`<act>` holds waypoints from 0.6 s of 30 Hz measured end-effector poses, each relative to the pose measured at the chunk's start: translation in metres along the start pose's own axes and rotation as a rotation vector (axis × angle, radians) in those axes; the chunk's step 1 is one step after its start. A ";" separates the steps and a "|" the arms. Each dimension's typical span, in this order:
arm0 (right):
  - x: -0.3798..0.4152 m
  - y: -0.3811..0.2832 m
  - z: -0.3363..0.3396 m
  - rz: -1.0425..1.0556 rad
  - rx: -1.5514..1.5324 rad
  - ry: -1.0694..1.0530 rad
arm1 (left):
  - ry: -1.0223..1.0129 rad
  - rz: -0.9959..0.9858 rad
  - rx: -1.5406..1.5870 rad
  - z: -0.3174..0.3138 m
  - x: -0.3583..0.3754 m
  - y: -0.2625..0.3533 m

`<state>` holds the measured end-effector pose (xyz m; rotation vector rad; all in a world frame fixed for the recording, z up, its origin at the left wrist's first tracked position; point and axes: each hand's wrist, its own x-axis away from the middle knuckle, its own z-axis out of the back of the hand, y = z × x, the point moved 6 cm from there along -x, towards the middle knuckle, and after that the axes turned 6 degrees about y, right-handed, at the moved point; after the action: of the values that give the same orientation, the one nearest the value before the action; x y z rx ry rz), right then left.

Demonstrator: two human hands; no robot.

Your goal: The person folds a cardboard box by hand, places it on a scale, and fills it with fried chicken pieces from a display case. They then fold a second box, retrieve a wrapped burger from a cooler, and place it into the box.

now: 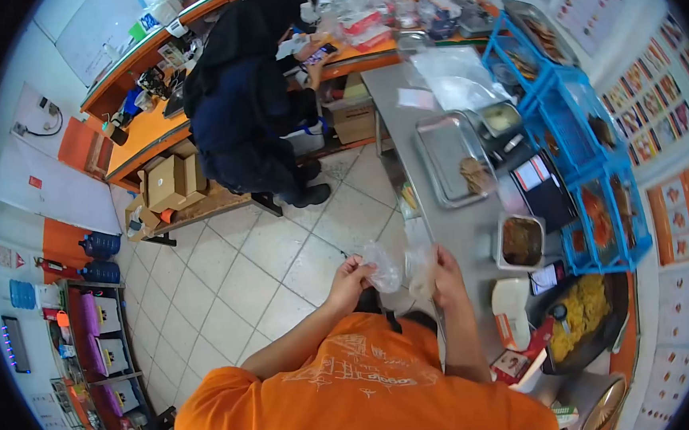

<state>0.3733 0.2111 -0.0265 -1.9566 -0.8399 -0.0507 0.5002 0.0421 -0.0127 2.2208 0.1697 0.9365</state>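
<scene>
In front of my orange shirt, my left hand (352,278) pinches a crumpled piece of clear thin plastic (383,266), which spreads out to the right of the fingers. Across from it, my right hand (447,275) is closed on another piece of cloudy thin plastic (420,272) that hangs on its left side. A narrow gap separates the two pieces. Whether they are bags or disposable gloves I cannot tell. My right forearm runs along the edge of the steel table (459,235).
On the table are a metal tray (445,146) with some brown food, a steel container of dark food (522,241), a black clipboard (543,195) and blue baskets (573,111). A pan of yellow food (583,318) stands at right. Another person (246,118) holds a phone (319,54).
</scene>
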 end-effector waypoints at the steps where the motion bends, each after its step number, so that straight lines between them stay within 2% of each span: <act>1: -0.036 0.000 -0.018 -0.005 0.085 0.075 | 0.017 0.007 0.001 0.012 -0.011 0.018; 4: -0.144 -0.039 -0.086 0.036 0.215 0.041 | 0.036 -0.114 -0.021 0.044 -0.065 0.078; 5: -0.188 -0.057 -0.098 0.057 0.343 0.017 | 0.038 -0.117 -0.018 0.048 -0.081 0.092; 6: -0.235 -0.077 -0.107 0.075 0.472 -0.006 | 0.078 -0.228 -0.126 0.051 -0.095 0.112; 7: -0.298 -0.091 -0.111 0.185 0.467 0.114 | 0.118 -0.339 -0.232 0.054 -0.111 0.130; 9: -0.374 -0.179 -0.169 0.490 0.590 0.506 | 0.131 -0.327 -0.241 0.059 -0.151 0.155; 10: -0.459 -0.194 -0.165 0.500 0.284 0.376 | 0.166 -0.337 -0.240 0.049 -0.167 0.173; 11: -0.498 -0.236 -0.206 0.818 0.239 0.342 | 0.199 -0.354 -0.238 0.042 -0.191 0.191; 13: -0.576 -0.302 -0.289 1.171 0.624 0.089 | 0.177 -0.357 -0.144 0.035 -0.241 0.209; 15: -0.693 -0.312 -0.356 1.280 0.710 -0.013 | 0.082 -0.375 -0.276 0.008 -0.300 0.243; 16: -0.740 -0.313 -0.380 1.270 0.703 -0.034 | 0.084 -0.294 -0.251 -0.004 -0.320 0.257; 17: -0.777 -0.310 -0.411 1.412 1.006 -0.056 | 0.086 -0.210 -0.225 -0.018 -0.336 0.271; 18: -0.815 -0.303 -0.440 1.551 1.313 -0.084 | 0.078 -0.221 -0.177 -0.034 -0.352 0.285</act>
<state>-0.2887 -0.4847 0.1386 -0.8497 0.6941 1.1611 0.1802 -0.2796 -0.0121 1.9595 0.3473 0.8818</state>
